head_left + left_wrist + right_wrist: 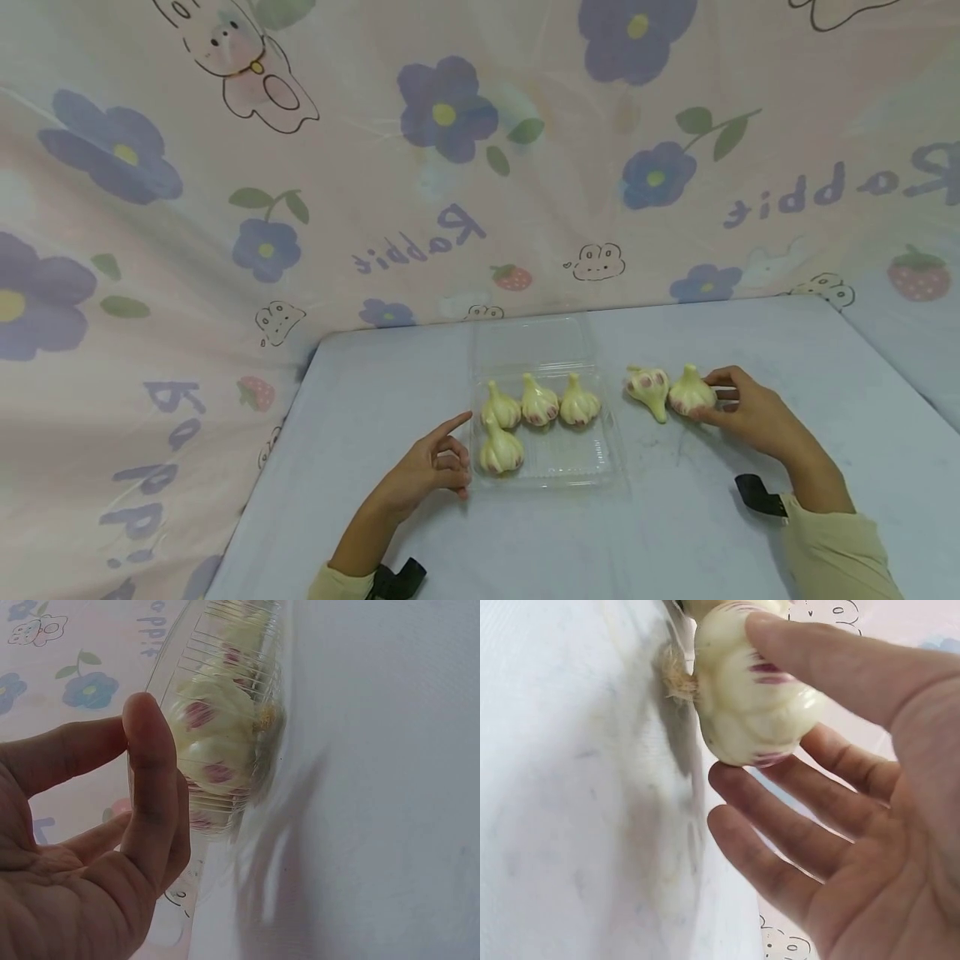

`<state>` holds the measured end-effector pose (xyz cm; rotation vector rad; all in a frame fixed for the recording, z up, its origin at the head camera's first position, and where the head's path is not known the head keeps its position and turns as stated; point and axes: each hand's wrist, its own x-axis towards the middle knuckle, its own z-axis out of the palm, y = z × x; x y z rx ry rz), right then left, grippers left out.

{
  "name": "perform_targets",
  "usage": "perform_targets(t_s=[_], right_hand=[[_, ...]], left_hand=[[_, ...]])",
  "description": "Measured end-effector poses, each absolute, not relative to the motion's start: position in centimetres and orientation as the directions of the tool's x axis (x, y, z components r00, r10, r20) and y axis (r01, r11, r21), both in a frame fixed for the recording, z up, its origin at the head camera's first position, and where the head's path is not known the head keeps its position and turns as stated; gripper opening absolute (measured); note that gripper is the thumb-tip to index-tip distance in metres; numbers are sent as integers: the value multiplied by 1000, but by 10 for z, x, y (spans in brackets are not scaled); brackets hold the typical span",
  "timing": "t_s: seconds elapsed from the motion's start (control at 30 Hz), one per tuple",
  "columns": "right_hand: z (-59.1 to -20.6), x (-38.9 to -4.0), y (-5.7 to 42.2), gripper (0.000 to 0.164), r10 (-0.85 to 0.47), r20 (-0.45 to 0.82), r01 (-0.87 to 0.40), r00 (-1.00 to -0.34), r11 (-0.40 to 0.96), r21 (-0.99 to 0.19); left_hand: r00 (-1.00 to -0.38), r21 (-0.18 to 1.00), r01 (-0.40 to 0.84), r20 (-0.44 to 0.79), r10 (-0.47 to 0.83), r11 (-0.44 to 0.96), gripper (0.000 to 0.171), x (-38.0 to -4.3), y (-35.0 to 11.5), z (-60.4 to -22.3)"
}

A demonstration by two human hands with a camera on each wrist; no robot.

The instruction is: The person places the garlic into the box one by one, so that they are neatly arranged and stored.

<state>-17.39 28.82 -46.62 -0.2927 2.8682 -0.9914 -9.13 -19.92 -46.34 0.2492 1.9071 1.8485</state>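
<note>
My right hand [753, 414] pinches a garlic bulb [691, 392] between thumb and fingertips, to the right of the box. In the right wrist view, the bulb's roots [679, 675] face the white table. Just left of it lies another garlic bulb [648, 389], its stem toward me. My left hand [427, 468] is beside the left wall of a clear plastic box [558, 471], fingers loosely bent and nothing visible held. Inside stand several garlic bulbs: three along the back, such as the middle bulb [540, 402], and a front-left bulb [501, 450].
The box's clear lid [532, 340] lies folded back toward the wall. A white cloth [675, 533] covers the table. Behind and to the left hangs a printed curtain [337, 167] with flowers and rabbits. Black straps [759, 494] sit at both wrists.
</note>
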Motion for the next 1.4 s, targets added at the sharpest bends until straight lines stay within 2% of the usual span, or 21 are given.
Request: perform_targets(t_s=[1.4], right_hand=[[-414,-152,281,77,-145,57,-145,-988,722,-677]], left_hand=[[-870,979,-191,-201,450,69,89,-89,-198,-460]])
